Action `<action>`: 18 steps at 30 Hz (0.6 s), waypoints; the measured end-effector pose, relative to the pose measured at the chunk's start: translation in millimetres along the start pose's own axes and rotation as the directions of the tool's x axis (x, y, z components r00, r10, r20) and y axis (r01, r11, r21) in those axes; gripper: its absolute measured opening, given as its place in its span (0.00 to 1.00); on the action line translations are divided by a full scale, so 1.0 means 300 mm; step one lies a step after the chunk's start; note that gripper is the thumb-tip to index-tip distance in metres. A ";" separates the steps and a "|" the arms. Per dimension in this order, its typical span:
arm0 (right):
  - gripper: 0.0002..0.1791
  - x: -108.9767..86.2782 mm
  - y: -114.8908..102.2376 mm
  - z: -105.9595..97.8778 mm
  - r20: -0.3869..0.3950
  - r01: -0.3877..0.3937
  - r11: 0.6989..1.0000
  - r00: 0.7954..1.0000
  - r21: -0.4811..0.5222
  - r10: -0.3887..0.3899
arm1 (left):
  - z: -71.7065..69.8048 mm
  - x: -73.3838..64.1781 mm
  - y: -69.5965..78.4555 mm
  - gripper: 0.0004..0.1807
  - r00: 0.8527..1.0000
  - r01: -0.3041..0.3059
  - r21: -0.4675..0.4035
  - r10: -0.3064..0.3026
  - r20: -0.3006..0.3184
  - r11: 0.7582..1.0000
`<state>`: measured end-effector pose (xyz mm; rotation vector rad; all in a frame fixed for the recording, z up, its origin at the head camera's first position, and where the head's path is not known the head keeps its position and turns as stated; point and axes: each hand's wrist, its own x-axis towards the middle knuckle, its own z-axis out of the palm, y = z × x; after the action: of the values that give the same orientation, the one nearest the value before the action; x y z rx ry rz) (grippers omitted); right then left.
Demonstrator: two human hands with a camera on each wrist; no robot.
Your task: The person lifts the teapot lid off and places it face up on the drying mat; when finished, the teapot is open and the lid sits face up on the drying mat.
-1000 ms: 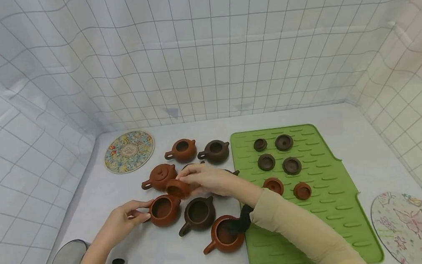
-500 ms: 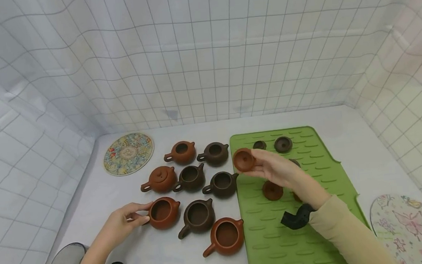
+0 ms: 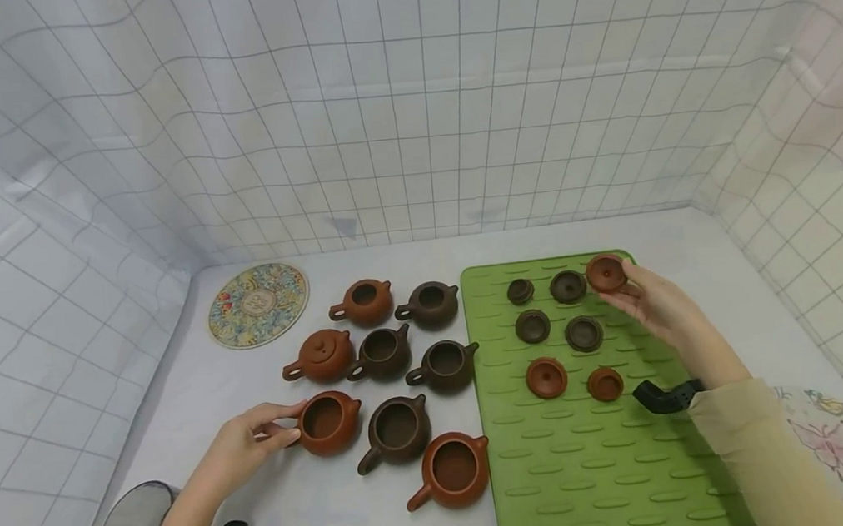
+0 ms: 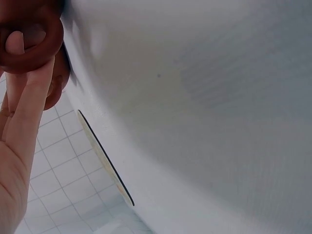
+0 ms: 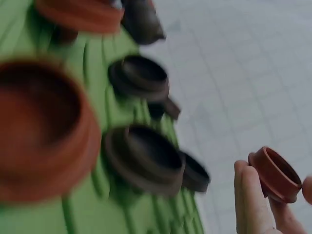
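Observation:
My left hand (image 3: 252, 441) holds the handle of a red-brown clay teapot (image 3: 348, 438), which stands upright on the white table without a lid. In the left wrist view, a fingertip shows through the handle loop (image 4: 46, 57). Over the far right corner of the green mat (image 3: 546, 486), my right hand (image 3: 670, 312) pinches a red-brown teapot lid (image 3: 606, 273) by its edge, hollow underside showing. The right wrist view has that lid (image 5: 275, 178) between thumb and fingers. Several dark lids (image 3: 584, 333) and two red-brown lids (image 3: 547, 378) lie on the mat.
Left of the mat stand several open teapots, dark brown (image 3: 399, 440) and red-brown (image 3: 456, 485), plus one lidded red-brown teapot (image 3: 328, 359). A round patterned mat (image 3: 260, 306) lies back left. A grey-topped round object (image 3: 137, 522) sits by my left forearm, a butterfly-printed round mat (image 3: 824, 437) at right.
My right hand has carried the lid from above the teapots, rightward across the mat to its far right corner. The left hand stays on its teapot.

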<state>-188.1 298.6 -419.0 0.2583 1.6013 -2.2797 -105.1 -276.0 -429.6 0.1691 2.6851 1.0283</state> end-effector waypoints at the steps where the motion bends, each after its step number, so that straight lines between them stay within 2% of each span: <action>1: 0.45 0.008 0.004 -0.017 -0.015 -0.001 0.999 1.000 -0.043 0.001 | 0.000 0.000 0.000 0.21 1.000 0.000 -0.002 0.000 0.001 1.000; 3: 0.46 0.022 0.016 -0.046 -0.031 -0.002 0.989 1.000 -0.147 -0.003 | 0.000 0.001 0.000 0.21 1.000 0.001 -0.006 -0.001 0.004 1.000; 6: 0.46 0.039 0.030 -0.076 -0.069 -0.006 0.977 0.998 -0.212 -0.009 | -0.001 0.001 -0.001 0.21 1.000 -0.006 -0.011 0.006 0.000 1.000; 10: 0.45 0.059 0.039 -0.102 -0.128 -0.015 0.935 0.991 -0.354 -0.033 | -0.002 -0.001 -0.001 0.21 1.000 -0.013 -0.007 0.013 -0.005 1.000; 13: 0.44 0.069 0.036 -0.110 -0.157 -0.032 0.861 0.986 -0.508 -0.056 | -0.002 -0.003 0.000 0.21 1.000 -0.018 -0.001 0.018 -0.005 1.000; 18: 0.43 0.076 0.028 -0.112 -0.196 -0.070 0.748 0.977 -0.660 -0.082 | 0.000 -0.002 -0.003 0.21 0.999 -0.031 0.007 0.031 -0.007 0.999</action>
<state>-207.5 323.7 -445.7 0.3131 2.4056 -1.5601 -104.5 -276.7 -430.1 0.2095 2.7008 1.0306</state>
